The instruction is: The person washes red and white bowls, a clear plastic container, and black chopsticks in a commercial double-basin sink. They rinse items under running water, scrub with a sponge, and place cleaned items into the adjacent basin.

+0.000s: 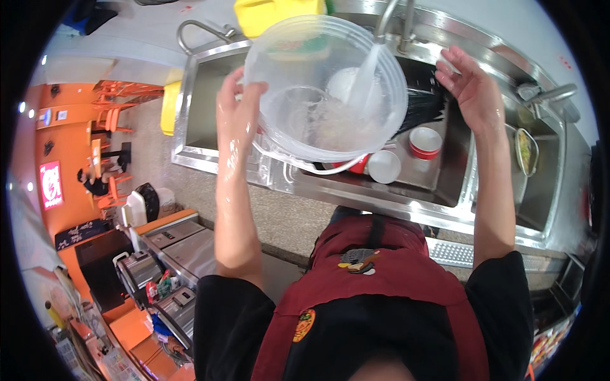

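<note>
A large clear plastic bucket [295, 114] with a white handle tilts over the middle basin of a stainless steel sink. Water from the faucet [388, 21] runs into it and splashes inside. My left hand [239, 102] grips the bucket's left rim, thumb inside. My right hand [460, 81], wet and with fingers apart, is raised to the right of the bucket and holds nothing. Below it in the basin sit stacked red-and-white bowls [425, 141], and another white bowl [384, 166] lies nearer me. Something black and glossy [421, 97] lies behind the bucket; I cannot tell what it is.
A strainer with food scraps [526, 152] sits in the right basin. A second faucet [555, 95] reaches over there. The left basin [209, 105] has its own curved faucet [202, 24]. A yellow container [279, 14] stands behind the bucket. Far left, a person sits among orange chairs.
</note>
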`<state>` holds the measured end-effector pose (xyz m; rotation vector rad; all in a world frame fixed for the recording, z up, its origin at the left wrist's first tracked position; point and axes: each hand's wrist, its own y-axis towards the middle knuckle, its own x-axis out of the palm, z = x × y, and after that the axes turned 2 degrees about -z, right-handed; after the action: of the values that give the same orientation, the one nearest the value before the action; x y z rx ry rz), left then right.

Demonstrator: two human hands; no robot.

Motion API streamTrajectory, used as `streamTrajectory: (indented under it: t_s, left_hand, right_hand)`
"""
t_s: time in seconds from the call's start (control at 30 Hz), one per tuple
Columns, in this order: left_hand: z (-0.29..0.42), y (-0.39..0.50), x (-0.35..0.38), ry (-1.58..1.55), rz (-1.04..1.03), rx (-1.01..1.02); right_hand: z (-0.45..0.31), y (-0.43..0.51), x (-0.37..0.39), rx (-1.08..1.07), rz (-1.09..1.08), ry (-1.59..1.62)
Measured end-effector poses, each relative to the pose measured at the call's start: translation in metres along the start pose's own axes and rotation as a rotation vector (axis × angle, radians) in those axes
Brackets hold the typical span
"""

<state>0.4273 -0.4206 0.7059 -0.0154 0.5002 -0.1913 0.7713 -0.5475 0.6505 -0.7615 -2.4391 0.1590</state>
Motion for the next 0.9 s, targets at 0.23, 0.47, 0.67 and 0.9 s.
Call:
streamTrajectory:
  t_s: [0.23,0.47,0.67,0.9]
  left_hand:
    - [0.002,0.084,-0.141,0.296,0.090,-0.107]
    - [-0.076,0.187,-0.210,0.904,0.212,-0.002]
    - [-0.159,0.239,-0.155,1.342,0.052,-0.085]
    - [-0.217,0.272,-0.175,1.682,0.056,0.047]
  right_hand:
    - [0.138,0.081,0.016,0.453,0.110,0.450]
    - [0.227,0.131,0.027,0.473,0.062,0.159]
    - [0.230,0.125,0.030,0.537,0.363,0.231]
    - [0.231,0.118,0.028,0.461,0.452,0.296]
